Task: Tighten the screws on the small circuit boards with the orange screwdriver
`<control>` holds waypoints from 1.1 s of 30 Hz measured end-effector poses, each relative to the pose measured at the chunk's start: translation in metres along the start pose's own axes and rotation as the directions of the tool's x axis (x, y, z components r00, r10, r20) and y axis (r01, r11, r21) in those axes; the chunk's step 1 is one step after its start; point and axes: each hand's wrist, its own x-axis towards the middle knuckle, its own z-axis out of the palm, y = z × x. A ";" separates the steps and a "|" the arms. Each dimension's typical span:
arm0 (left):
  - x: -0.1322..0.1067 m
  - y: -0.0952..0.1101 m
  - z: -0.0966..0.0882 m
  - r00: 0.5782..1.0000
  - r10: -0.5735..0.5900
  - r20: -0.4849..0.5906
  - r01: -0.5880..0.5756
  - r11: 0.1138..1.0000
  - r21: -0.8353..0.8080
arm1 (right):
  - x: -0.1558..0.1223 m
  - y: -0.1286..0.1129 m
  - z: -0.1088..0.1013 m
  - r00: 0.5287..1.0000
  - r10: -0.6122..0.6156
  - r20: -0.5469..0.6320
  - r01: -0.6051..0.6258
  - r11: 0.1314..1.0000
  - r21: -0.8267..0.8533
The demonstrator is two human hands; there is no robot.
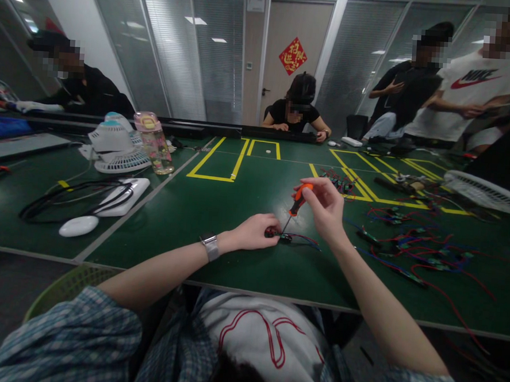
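My right hand is closed around the orange and black handle of a screwdriver. Its thin shaft slants down to the left, and the tip meets a small circuit board on the green tabletop. Red and blue wires trail from the board to the right. With its fingers curled, my left hand holds the board's left end, where a dark reddish part shows between the fingers. The exact spot under the tip is too small to make out.
More wired circuit boards lie spread to the right. To the left are a coiled black cable, a white mouse, a white fan and a bottle. Yellow tape marks the green table. Several people sit or stand beyond.
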 end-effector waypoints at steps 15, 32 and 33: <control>0.000 0.002 0.000 1.000 -0.009 0.009 0.009 1.000 -0.016 | -0.003 0.010 0.004 0.999 -0.024 -0.045 0.020 0.996 -0.088; 0.000 -0.002 0.001 1.000 0.015 -0.004 -0.015 0.999 -0.028 | 0.000 0.016 -0.001 0.995 0.095 0.020 -0.097 0.981 0.170; 0.000 -0.002 0.001 1.000 0.014 -0.006 -0.014 1.000 -0.028 | 0.000 0.017 -0.002 0.995 0.095 0.010 -0.096 0.982 0.161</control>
